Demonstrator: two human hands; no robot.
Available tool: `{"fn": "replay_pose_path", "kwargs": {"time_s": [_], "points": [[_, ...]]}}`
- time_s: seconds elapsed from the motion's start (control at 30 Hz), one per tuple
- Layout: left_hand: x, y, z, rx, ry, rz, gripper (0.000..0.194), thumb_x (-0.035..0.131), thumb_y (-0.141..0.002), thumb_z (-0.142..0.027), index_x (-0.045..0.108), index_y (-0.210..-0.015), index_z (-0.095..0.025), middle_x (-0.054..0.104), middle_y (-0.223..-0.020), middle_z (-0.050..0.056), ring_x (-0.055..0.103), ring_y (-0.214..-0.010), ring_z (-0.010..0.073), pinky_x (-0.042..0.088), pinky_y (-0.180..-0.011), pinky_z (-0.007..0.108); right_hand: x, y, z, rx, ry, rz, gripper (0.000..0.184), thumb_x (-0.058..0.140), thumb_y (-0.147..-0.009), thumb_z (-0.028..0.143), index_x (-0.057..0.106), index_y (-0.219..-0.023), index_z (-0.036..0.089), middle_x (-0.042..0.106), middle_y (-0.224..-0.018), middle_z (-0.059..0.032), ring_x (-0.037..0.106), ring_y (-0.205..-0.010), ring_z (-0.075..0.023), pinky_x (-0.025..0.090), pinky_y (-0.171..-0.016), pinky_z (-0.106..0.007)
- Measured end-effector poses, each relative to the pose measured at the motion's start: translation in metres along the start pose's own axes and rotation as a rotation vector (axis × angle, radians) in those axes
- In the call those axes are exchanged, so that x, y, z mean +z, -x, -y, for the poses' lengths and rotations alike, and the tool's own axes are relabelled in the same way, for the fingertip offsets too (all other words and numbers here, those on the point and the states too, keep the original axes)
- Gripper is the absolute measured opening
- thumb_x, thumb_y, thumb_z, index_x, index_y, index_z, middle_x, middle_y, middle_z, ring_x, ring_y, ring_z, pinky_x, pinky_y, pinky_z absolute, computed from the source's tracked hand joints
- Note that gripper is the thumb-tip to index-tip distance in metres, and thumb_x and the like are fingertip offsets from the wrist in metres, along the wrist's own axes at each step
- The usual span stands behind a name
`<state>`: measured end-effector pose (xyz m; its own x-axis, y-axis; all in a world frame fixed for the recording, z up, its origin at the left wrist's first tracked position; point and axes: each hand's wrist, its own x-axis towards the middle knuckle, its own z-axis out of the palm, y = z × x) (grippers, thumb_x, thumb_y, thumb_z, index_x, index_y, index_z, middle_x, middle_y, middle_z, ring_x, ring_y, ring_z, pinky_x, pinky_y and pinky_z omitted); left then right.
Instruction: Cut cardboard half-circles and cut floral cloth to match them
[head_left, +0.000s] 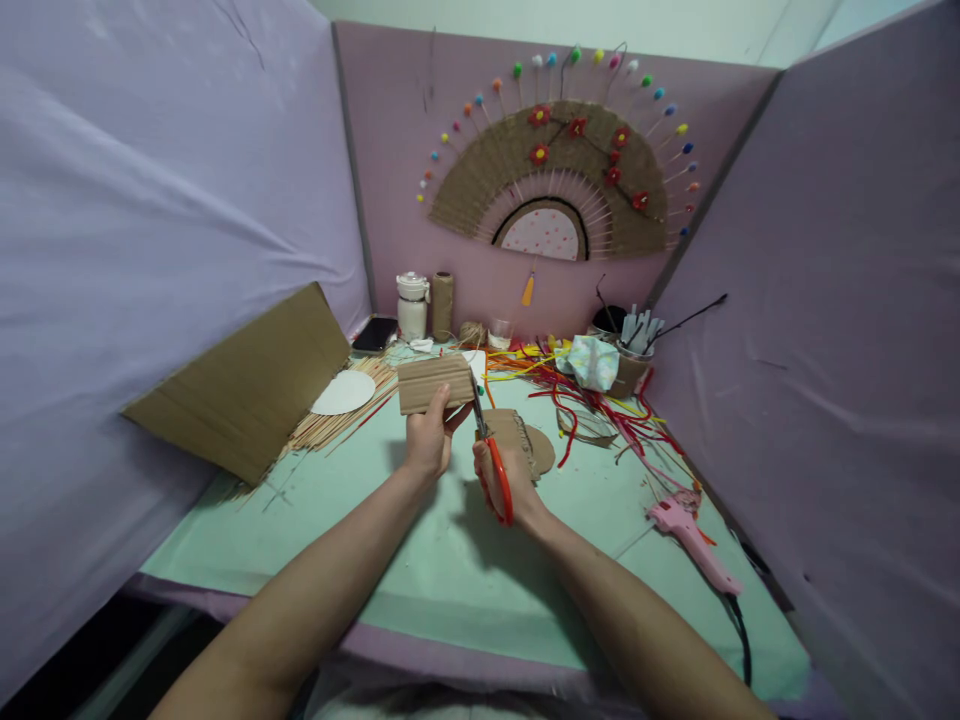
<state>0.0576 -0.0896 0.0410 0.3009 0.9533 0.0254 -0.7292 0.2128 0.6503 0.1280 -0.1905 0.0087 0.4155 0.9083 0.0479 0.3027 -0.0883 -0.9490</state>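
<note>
Forearms [322, 590] reach in; left hand [427, 437] grips corrugated cardboard piece [427, 384]. Right hand [510, 475] holds orange-handled scissors [499, 480], blades at cardboard's right edge, above green tabletop [420, 560]. Pink glue gun [697, 548] lies right.

A table [427, 610] spread with pale green cloth holds craft supplies: at ten o'clock, thin sticks [330, 425] beside a white oval [343, 392]; at eleven, a phone [375, 334], a lidded jar [412, 308] and an upright brown roll [442, 306]; near twelve, a twine ball [472, 333] and a clear cup [499, 334]; toward one, cardboard cutouts [541, 450]; between one and two, tangled fuzzy wires [568, 408]; at three, a pink glue gun [694, 545].
</note>
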Motion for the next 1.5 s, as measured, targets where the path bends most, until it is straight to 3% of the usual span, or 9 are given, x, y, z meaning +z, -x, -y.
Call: {"fn": "replay_pose_path", "kwargs": {"time_s": [0.17,0.33,0.53,0.7,0.87,1.0,1.5], "points": [[0.002,0.001,-0.001,-0.010,0.043,-0.022,0.039,0.081,-0.065,-0.021,0.064,-0.099,-0.021,0.069,-0.093,0.000,0.066,-0.084,0.0150,0.054,-0.085,0.036,0.000,0.003,0.007,-0.017,-0.018,-0.025,0.050,0.045,-0.084,0.063,0.043,-0.058,0.021,0.042,-0.051,0.0028,0.041,-0.049,-0.0115,0.032,-0.046,-0.023],[0.003,-0.001,-0.003,-0.055,0.049,-0.116,0.038,0.083,-0.061,-0.023,0.065,-0.094,-0.021,0.068,-0.085,-0.002,0.063,-0.073,0.0105,0.052,-0.070,0.025,-0.003,0.003,0.010,-0.035,0.055,-0.060,0.046,0.052,-0.081,0.057,0.044,-0.054,0.019,0.043,-0.051,0.0028,0.040,-0.051,-0.0106,0.030,-0.047,-0.023],[0.001,-0.008,-0.007,-0.043,-0.016,-0.168,0.036,0.085,-0.056,-0.024,0.066,-0.086,-0.019,0.066,-0.081,-0.002,0.060,-0.070,0.0085,0.045,-0.061,0.020,-0.004,0.000,0.012,0.212,-0.169,0.089,0.057,0.050,-0.075,0.074,0.054,-0.067,0.018,0.048,-0.054,0.0021,0.041,-0.040,-0.0090,0.031,-0.038,-0.022],[0.001,-0.009,-0.010,0.008,-0.095,-0.170,0.039,0.085,-0.054,-0.026,0.066,-0.087,-0.022,0.067,-0.090,-0.001,0.061,-0.079,0.0109,0.045,-0.063,0.020,-0.002,0.002,0.012,0.247,-0.250,0.143,0.067,0.040,-0.072,0.085,0.051,-0.064,0.020,0.046,-0.052,0.0019,0.041,-0.039,-0.0089,0.032,-0.035,-0.022],[0.004,-0.004,-0.007,0.033,-0.125,-0.111,0.043,0.085,-0.051,-0.025,0.065,-0.089,-0.021,0.068,-0.088,-0.001,0.063,-0.082,0.0133,0.047,-0.068,0.023,0.000,-0.001,0.005,0.156,-0.228,0.100,0.064,0.042,-0.072,0.085,0.046,-0.066,0.021,0.037,-0.047,0.0052,0.035,-0.037,-0.0086,0.029,-0.034,-0.022],[0.004,0.000,-0.004,0.028,-0.145,-0.070,0.044,0.085,-0.051,-0.024,0.065,-0.089,-0.020,0.068,-0.086,-0.001,0.063,-0.080,0.0139,0.048,-0.070,0.025,-0.003,-0.004,0.002,0.074,-0.167,0.090,0.065,0.036,-0.075,0.084,0.046,-0.068,0.021,0.038,-0.050,0.0046,0.036,-0.040,-0.0090,0.029,-0.038,-0.022],[0.004,0.000,-0.004,0.001,-0.117,-0.051,0.041,0.083,-0.054,-0.021,0.066,-0.091,-0.020,0.070,-0.086,-0.001,0.065,-0.080,0.0143,0.051,-0.071,0.025,-0.011,-0.001,0.009,0.070,0.093,-0.032,0.059,0.036,-0.083,0.072,0.046,-0.055,0.020,0.045,-0.050,0.0007,0.038,-0.043,-0.0101,0.028,-0.042,-0.023]]}}
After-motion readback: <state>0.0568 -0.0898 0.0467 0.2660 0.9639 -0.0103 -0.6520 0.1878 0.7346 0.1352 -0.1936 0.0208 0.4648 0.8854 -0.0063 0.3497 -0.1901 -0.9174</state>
